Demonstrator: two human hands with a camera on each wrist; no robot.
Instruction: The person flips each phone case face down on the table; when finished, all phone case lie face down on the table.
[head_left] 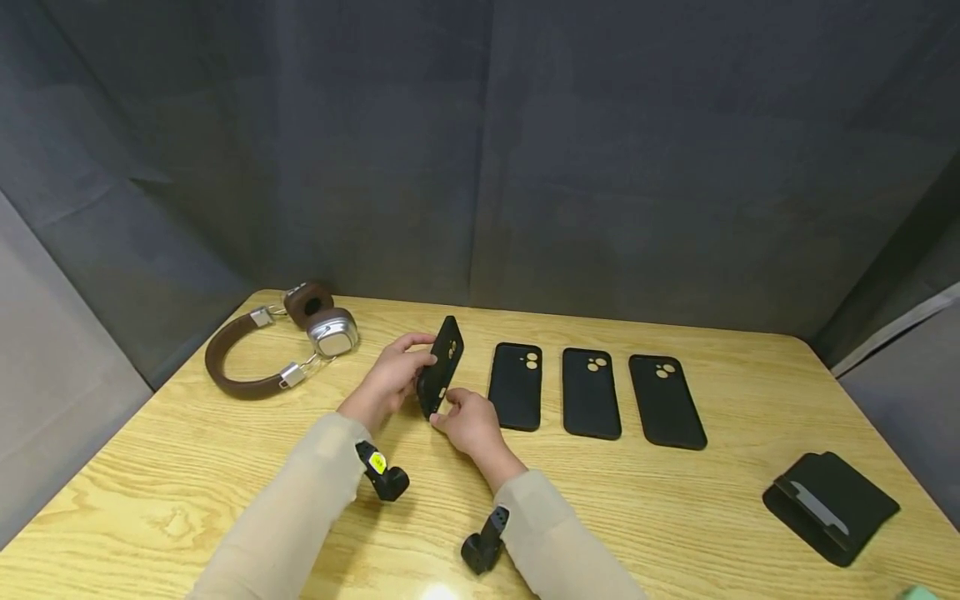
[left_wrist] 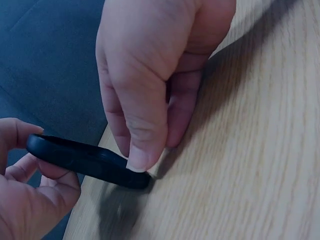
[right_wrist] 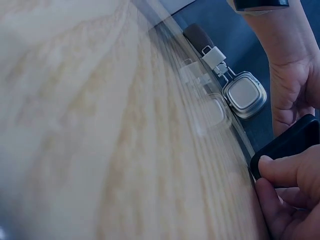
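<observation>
Near table centre, left hand [head_left: 390,379] and right hand [head_left: 471,421] both grasped matte black rubbery phone case [head_left: 441,365], case tilted up on its near end above pale wooden table [head_left: 720,500]. Left fingers curled round case's left edge; right thumb and fingers pinched near corner. Right of it, three matching black phone cases [head_left: 589,392] lay flat in row, apart. Brown-banded headphones with silver earcups [head_left: 279,343] lay at far left. Black folded wallet-like pouch [head_left: 830,505] sat near right.
</observation>
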